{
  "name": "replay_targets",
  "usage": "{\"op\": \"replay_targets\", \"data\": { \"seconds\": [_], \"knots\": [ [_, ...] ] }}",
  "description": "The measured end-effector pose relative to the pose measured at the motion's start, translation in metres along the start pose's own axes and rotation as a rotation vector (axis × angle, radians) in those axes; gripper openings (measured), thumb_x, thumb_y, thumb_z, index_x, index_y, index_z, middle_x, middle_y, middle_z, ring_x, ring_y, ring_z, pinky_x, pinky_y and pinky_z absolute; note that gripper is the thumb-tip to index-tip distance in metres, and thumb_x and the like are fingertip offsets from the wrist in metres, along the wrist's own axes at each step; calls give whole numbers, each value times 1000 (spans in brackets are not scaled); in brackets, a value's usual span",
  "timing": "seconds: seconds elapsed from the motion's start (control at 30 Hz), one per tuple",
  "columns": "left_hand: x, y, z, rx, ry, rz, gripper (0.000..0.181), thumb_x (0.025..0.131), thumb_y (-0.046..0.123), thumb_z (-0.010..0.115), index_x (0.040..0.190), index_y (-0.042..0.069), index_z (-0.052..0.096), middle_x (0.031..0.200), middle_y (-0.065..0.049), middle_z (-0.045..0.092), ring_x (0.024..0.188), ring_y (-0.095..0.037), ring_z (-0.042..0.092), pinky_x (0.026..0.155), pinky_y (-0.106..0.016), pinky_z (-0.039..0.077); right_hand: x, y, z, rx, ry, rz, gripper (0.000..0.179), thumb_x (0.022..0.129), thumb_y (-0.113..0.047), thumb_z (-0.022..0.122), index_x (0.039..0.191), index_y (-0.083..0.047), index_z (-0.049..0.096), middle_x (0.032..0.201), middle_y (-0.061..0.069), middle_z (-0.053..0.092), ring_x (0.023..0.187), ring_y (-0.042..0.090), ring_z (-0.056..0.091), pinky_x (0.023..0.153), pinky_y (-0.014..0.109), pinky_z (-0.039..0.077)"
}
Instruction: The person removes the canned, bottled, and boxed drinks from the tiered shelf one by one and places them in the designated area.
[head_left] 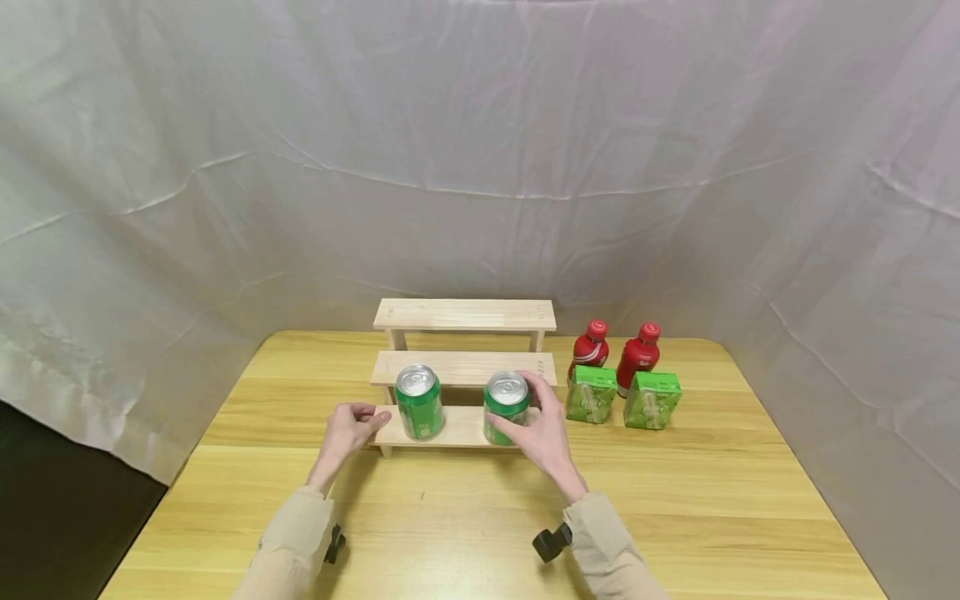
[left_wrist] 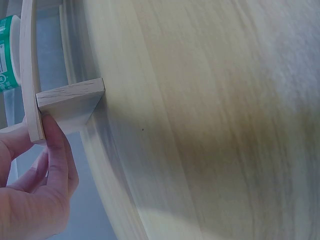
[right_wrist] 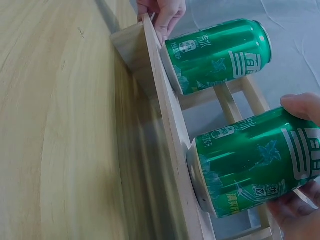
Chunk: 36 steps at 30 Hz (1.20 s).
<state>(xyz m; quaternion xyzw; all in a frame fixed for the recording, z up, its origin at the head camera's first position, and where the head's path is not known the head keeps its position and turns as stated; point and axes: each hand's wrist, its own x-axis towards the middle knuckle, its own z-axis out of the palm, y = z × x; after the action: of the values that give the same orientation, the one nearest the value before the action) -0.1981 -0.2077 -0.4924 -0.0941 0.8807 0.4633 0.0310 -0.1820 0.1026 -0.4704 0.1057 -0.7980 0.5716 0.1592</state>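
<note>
Right can: upright on the right part of the lowest step of a three-step wooden rack. The right hand is clamped on it, thumb on the near side and fingers round the far right side; in the right wrist view its base meets the board. Left can: also green with a silver top, upright on the same step, left of centre and apart from the right can. The left hand pinches the step's left end, thumb above and fingertips beneath, as the left wrist view shows. Behind and higher lie the middle step and the top step, both bare wood. To the right of the rack stand two green cartons, side by side with a gap; behind them, two red bottles with red caps. All rest on a wood-grain table, backed by a pale curtain. Beige sleeves cover both forearms.
</note>
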Motion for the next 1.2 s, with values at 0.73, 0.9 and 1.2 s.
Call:
{"op": "replay_targets", "data": {
  "seconds": [0.73,0.9,1.2],
  "knots": [
    [1,-2,0,6,7,6,42,94,21,71,117,-13,65,109,-31,71,86,-25,72,75,-34,62,-11,8,-73,-26,263,75,76,66,6,89,134,3,54,126,20,63,105,-4,52,91,6,43],
    [1,-2,0,12,10,17,40,94,20,71,117,-13,65,110,-31,71,91,-31,71,77,-35,62,-16,24,-96,-57,326,125,76,69,0,89,136,-2,54,121,7,62,104,-3,52,90,8,42],
    [1,-2,0,5,6,14,40,94,20,71,116,-13,65,109,-31,71,88,-27,71,75,-33,62,-26,41,-129,-90,444,243,75,72,-1,86,138,-3,51,110,-22,50,104,-3,48,91,8,39]
  ]
}}
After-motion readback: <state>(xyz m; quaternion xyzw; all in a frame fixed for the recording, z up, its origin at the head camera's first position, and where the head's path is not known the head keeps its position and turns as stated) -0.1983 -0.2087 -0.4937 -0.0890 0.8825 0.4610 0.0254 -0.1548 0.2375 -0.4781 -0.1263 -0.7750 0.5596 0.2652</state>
